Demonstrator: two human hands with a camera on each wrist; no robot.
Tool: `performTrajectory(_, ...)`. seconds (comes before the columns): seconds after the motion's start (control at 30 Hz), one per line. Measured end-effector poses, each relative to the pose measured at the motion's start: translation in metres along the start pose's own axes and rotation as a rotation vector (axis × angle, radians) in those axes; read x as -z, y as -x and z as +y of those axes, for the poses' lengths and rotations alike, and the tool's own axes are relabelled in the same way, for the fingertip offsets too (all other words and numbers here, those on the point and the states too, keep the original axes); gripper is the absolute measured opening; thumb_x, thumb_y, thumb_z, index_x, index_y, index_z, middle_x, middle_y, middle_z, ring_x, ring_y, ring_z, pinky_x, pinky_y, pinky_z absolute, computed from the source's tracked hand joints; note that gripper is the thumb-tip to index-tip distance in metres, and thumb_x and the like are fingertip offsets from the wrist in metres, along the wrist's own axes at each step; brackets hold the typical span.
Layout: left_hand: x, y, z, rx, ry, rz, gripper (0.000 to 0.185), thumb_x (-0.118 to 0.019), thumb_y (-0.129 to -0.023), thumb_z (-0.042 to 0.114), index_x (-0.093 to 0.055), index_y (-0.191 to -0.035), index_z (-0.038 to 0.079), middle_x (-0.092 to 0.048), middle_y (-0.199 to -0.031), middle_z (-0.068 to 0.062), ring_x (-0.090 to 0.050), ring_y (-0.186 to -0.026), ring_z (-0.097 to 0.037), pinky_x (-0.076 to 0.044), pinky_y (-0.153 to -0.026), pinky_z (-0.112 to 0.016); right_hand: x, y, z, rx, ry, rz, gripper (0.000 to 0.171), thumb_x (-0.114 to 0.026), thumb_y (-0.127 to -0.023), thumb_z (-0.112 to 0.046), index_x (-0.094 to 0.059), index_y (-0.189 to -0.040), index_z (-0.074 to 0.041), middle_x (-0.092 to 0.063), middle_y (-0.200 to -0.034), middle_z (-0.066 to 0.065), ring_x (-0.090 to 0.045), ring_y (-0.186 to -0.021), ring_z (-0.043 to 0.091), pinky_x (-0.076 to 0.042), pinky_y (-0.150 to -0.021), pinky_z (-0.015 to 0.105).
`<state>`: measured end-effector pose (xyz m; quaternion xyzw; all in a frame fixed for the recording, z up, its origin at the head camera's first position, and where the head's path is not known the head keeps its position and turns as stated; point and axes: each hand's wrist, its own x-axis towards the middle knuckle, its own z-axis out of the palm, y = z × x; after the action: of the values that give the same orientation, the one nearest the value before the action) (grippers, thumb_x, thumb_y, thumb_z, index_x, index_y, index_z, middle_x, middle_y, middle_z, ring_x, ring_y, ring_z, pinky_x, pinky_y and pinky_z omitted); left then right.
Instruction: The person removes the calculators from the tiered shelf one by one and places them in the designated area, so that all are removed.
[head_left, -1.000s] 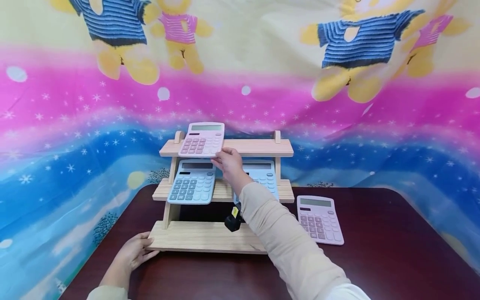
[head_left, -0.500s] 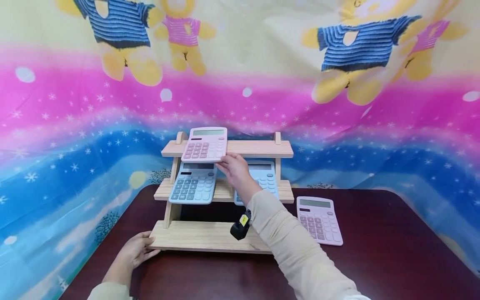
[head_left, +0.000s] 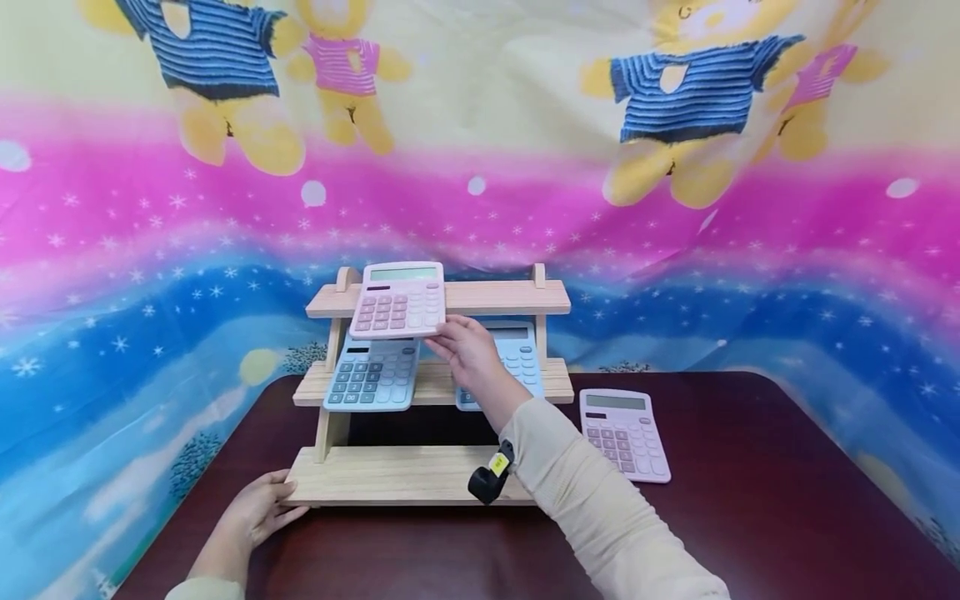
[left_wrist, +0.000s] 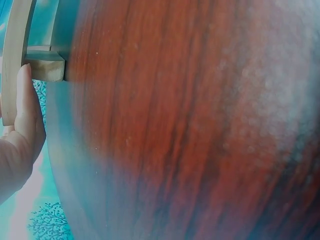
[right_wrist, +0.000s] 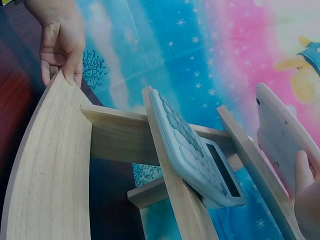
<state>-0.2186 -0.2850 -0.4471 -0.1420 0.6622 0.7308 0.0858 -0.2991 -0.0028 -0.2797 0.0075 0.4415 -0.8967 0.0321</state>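
Note:
A pink calculator [head_left: 399, 300] is pinched at its lower right corner by my right hand [head_left: 472, 358]. It leans in front of the top shelf on the left and overlaps the blue calculator [head_left: 371, 375] below it in the head view. From the right wrist, the pink calculator's back [right_wrist: 285, 140] shows apart from the top board, my thumb against it. My left hand [head_left: 258, 512] grips the left end of the bottom board of a three-tier wooden display stand [head_left: 397, 475]. Another blue calculator [head_left: 521, 358] on the middle tier is partly hidden behind my right hand.
To the right of the stand, a second pink calculator [head_left: 626, 433] lies on the dark red-brown table [head_left: 750, 500]. A cartoon-printed curtain [head_left: 480, 167] hangs behind and along the sides. A black camera [head_left: 491, 475] is strapped to my right wrist.
My right hand has brought the pink calculator lower and toward me, off the top shelf's front. My left hand stays on the bottom board. The head view has shifted slightly.

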Motion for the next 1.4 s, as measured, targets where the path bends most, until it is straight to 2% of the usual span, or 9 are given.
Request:
performTrajectory(0.53, -0.001, -0.002, -0.004, -0.002, 0.010, -0.001, 0.055, -0.035, -0.092, 0.003, -0.001, -0.133, -0.011, -0.015, -0.126, -0.039, -0.053, -0.086, -0.024, -0.047, -0.077, -0.039, 0.026, 0.030, -0.012, -0.010, -0.016, -0.003, 0.028, -0.047, -0.081, 0.010, -0.044, -0.108, 0.005, -0.051, -0.104, 0.020, -0.055, -0.087, 0.024, -0.047, -0.077, 0.032)
performTrajectory(0.8, 0.000, 0.000, -0.002, -0.012, 0.013, -0.014, 0.056, -0.035, -0.092, 0.003, 0.000, -0.133, -0.012, -0.013, -0.127, -0.040, -0.052, -0.087, -0.025, -0.047, -0.078, -0.039, 0.044, 0.044, -0.019, 0.025, -0.018, -0.017, 0.027, -0.045, -0.082, 0.010, -0.044, -0.109, 0.007, -0.050, -0.104, 0.021, -0.057, -0.083, 0.022, -0.046, -0.080, 0.033)
performTrajectory(1.17, 0.004, -0.001, -0.002, -0.006, 0.049, -0.041, 0.059, -0.037, -0.092, 0.004, 0.003, -0.133, -0.011, -0.010, -0.128, -0.038, -0.053, -0.081, -0.018, -0.046, -0.078, -0.038, 0.070, 0.063, -0.030, 0.028, -0.049, -0.029, 0.038, -0.042, -0.084, 0.008, -0.035, -0.122, 0.006, -0.043, -0.116, 0.022, -0.056, -0.090, 0.023, -0.044, -0.082, 0.031)
performTrajectory(1.4, 0.004, -0.002, -0.001, -0.008, 0.061, -0.055, 0.059, -0.036, -0.092, 0.004, 0.003, -0.133, -0.011, -0.009, -0.128, -0.039, -0.054, -0.081, -0.018, -0.047, -0.078, -0.038, 0.084, 0.073, -0.038, 0.051, -0.061, -0.007, 0.033, -0.042, -0.085, 0.007, -0.037, -0.117, 0.003, -0.049, -0.107, 0.016, -0.058, -0.086, 0.021, -0.044, -0.083, 0.032)
